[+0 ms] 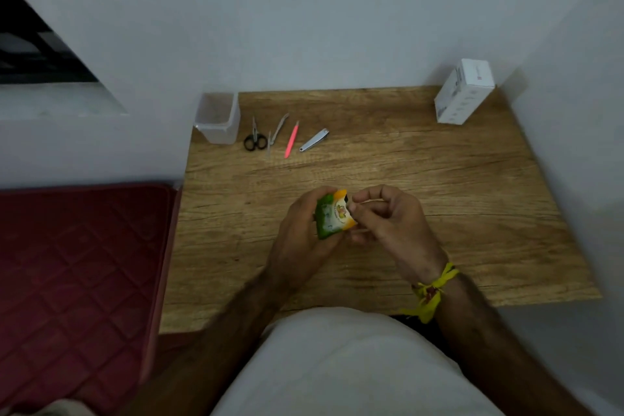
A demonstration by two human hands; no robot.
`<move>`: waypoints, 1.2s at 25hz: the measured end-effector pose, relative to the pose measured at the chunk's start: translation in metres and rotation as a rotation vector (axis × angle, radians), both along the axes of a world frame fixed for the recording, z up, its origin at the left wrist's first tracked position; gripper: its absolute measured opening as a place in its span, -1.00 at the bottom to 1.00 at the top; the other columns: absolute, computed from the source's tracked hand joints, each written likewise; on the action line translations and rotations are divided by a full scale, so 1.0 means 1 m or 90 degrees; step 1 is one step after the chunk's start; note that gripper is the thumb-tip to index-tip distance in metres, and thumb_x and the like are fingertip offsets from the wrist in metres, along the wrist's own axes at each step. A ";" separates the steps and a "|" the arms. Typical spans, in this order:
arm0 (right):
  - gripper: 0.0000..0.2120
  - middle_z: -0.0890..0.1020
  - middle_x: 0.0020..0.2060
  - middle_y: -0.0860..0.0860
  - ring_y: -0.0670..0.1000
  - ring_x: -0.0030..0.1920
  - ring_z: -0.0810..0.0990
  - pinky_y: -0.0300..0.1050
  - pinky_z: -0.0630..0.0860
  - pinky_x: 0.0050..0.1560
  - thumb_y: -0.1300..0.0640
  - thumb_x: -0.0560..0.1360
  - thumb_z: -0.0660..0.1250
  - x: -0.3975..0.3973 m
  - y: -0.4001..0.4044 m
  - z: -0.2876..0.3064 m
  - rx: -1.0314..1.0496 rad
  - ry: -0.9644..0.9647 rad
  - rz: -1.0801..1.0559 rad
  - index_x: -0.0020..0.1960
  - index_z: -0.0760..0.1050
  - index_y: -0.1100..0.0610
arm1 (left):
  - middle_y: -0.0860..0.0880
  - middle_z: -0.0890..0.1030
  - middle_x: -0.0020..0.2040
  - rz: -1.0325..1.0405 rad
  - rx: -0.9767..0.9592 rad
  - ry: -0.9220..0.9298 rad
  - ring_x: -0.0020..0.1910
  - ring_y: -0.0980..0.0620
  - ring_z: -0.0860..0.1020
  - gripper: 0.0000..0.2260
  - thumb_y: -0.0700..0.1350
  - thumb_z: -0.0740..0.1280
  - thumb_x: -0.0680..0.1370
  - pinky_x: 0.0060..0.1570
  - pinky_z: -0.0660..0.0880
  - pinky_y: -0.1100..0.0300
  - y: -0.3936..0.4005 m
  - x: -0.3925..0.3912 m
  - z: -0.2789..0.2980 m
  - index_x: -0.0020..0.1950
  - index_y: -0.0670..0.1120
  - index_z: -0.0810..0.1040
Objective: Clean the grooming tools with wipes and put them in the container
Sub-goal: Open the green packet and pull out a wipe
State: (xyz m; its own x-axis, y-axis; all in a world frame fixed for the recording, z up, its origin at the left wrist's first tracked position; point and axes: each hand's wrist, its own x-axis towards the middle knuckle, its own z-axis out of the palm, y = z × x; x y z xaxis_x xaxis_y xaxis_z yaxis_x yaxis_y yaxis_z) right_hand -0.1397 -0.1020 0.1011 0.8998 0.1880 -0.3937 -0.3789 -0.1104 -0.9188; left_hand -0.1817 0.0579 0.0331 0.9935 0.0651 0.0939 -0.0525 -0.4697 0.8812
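Head view: left hand (304,226) curled round one soft green-orange wipes pack (332,217), held above wood-grain table (439,196). Right hand (388,216) fingers pinch at pack's open edge. Far left: one clear plastic container (218,118); beside it four tools: black-handled scissors (255,138), steel nipper (277,132), pink stick (291,140), metal clipper (314,139). One white box (464,93).

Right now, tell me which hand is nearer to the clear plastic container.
Left. The left hand, holding the green wipes packet, sits below and right of the clear plastic container; the right hand, pinching the packet's opening, lies further right.
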 end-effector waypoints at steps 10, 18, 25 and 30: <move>-0.91 0.72 -0.18 0.20 0.02 -0.20 0.72 -0.18 0.65 -0.30 0.30 0.50 0.46 0.022 -0.009 0.005 0.043 0.001 -0.015 0.00 0.65 0.26 | 0.06 0.40 0.39 -0.083 0.096 -0.019 0.37 0.13 0.36 -0.39 -0.10 0.43 0.55 0.30 0.37 0.26 -0.017 0.027 0.009 0.54 0.03 0.26; -0.88 0.68 -0.33 0.10 0.01 -0.36 0.67 -0.14 0.62 -0.40 0.39 0.42 0.47 0.034 -0.010 -0.005 -0.015 -0.007 -0.072 -0.13 0.66 0.21 | 0.03 0.36 0.40 -0.105 0.116 -0.031 0.38 0.09 0.35 -0.36 -0.07 0.49 0.50 0.32 0.35 0.28 -0.020 0.023 0.007 0.50 -0.05 0.27; -0.84 0.68 -0.28 -0.08 -0.11 -0.22 0.68 -0.20 0.66 -0.23 0.33 0.41 0.45 0.046 -0.015 -0.012 -0.216 -0.213 0.039 -0.17 0.67 0.08 | 0.06 0.42 0.33 -0.094 0.082 -0.028 0.31 0.04 0.44 -0.44 -0.14 0.49 0.51 0.21 0.52 0.04 -0.020 0.028 0.004 0.44 0.04 0.32; -0.87 0.68 -0.23 -0.07 -0.10 -0.19 0.68 -0.24 0.65 -0.23 0.30 0.44 0.46 0.048 -0.015 -0.007 -0.230 -0.214 0.104 -0.09 0.66 0.11 | 0.00 0.44 0.33 -0.085 0.054 -0.040 0.30 -0.01 0.46 -0.45 -0.18 0.48 0.51 0.20 0.53 -0.02 -0.017 0.030 -0.002 0.44 -0.10 0.35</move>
State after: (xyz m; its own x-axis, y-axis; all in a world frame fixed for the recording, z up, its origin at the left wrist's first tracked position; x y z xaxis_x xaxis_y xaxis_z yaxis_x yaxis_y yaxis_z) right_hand -0.0918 -0.1174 0.0942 0.9580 0.2422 -0.1533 -0.0203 -0.4759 -0.8792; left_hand -0.1518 0.0406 0.0307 0.9849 -0.0772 0.1552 -0.1724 -0.5277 0.8318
